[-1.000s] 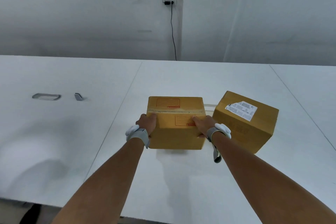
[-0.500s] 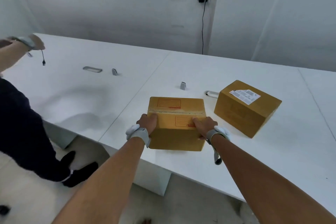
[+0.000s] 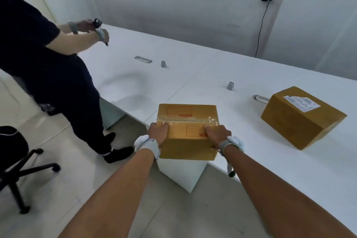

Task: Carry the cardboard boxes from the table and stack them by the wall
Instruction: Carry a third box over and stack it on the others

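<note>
I hold a small cardboard box (image 3: 188,121) with red printed label frames and clear tape across its top, in the air over the front edge of the white table (image 3: 222,71). My left hand (image 3: 157,131) grips its left side and my right hand (image 3: 217,134) grips its right side, thumbs on top. A second, larger cardboard box (image 3: 297,121) with a white shipping label rests on the table to the right, turned at an angle.
A person in dark clothes (image 3: 48,67) stands at the left by the table end, hands over the tabletop. A black office chair (image 3: 13,160) is at the lower left. A white table leg (image 3: 181,174) stands below the box. Grey walls lie behind.
I have backed away and turned left with the box held; it is now over the table's edge. The other person and the chair have come into view at the left.
</note>
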